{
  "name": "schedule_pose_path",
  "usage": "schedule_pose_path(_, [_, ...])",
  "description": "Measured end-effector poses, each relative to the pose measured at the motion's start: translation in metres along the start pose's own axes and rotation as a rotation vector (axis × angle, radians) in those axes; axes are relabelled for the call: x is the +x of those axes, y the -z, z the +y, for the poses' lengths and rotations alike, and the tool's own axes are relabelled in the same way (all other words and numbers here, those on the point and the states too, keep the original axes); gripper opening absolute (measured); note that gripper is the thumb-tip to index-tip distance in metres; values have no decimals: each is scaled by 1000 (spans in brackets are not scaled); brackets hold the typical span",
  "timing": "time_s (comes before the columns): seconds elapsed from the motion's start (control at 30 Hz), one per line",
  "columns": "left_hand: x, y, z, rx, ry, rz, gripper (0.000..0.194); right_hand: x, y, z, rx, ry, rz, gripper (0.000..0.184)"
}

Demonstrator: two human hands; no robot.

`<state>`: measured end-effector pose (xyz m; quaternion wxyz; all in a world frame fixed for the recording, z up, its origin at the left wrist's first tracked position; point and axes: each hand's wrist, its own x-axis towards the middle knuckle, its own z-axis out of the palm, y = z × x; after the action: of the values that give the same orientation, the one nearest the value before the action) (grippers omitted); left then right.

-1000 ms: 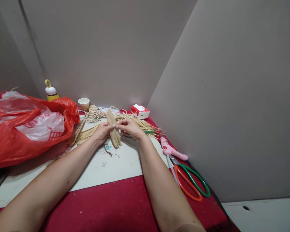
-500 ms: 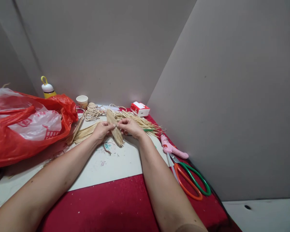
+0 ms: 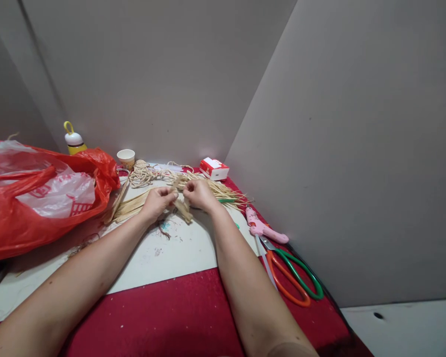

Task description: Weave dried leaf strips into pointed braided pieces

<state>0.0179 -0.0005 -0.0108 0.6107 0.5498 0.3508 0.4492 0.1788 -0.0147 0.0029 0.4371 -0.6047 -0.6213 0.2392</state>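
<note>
A pale dried corn husk [image 3: 183, 211] hangs between my two hands above the white board. My left hand [image 3: 158, 202] pinches it from the left with thumb and fingers. From the right, my right hand [image 3: 201, 194] closes on its edge, fingertips partly hidden. The husk looks narrow and bent, its upper end blurred; whether it is torn or folded I cannot tell. Flat husks [image 3: 130, 206] lie left of my left hand. Behind my right hand spreads a bundle of thin straw-like strips [image 3: 223, 189].
A red plastic bag [image 3: 29, 233] fills the left side, with a yellow bottle [image 3: 75, 141] behind it. A paper cup [image 3: 126, 158], coiled cord [image 3: 143, 173] and red-white box [image 3: 214, 169] stand at the back. A pink glue gun [image 3: 265, 229] and scissors [image 3: 293, 275] lie right.
The husk was spread broad and flat between my hands; now it appears narrower and bent. My right hand has turned and drawn slightly up, its fingers more curled.
</note>
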Motion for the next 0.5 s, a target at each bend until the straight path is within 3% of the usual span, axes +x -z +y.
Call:
schedule_pose_path(0.1, [1, 0, -3, -47, 25, -7, 21, 5, 18, -1, 142, -59, 279, 12])
schedule_pose_path(0.23, [6, 3, -8, -109, 90, 55, 26, 2, 66, -16, 468, -97, 891, 7])
schedule_pose_path(0.33, [8, 5, -9, -138, 119, 83, 28, -8, 97, -27, 428, -17, 1182, 6])
schedule_pose_path(0.4, [9, 5, -8, -129, 120, 74, 29, -13, 103, -26, 202, 33, 1243, 15])
schedule_pose_path(0.5, [8, 5, -8, -97, 102, 56, 33, -15, 89, -8, -177, 17, 1026, 22])
